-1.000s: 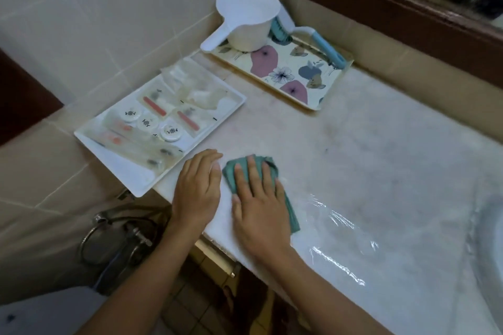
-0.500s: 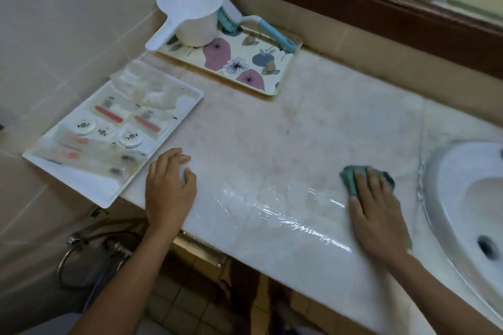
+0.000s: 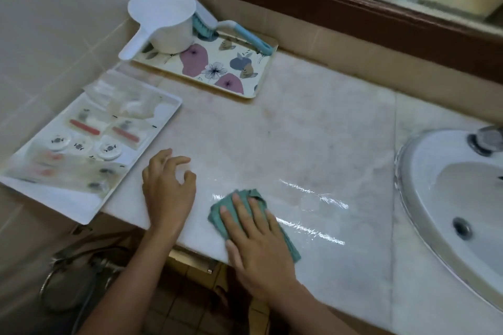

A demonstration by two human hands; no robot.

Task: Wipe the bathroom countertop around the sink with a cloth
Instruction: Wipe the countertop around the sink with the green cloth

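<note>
Two hands lay on the table (image 3: 299, 130): the right hand (image 3: 258, 247), fingers straight, pressed the green cloth (image 3: 217, 216) at the front edge, hiding most of it; the left hand (image 3: 166, 193) rested loosely curled, empty. The sink (image 3: 432, 193) was cut off at right; labels on the white tray (image 3: 76, 204) were blurred.

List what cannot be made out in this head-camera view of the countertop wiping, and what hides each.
All in the head view:
- cloth: mostly under the right hand, so its full outline is hidden.
- sink and tap: cut off by the right edge of the frame.
- packets on the white tray: blurred, print unreadable.
- brush: head partly behind the scoop.
</note>
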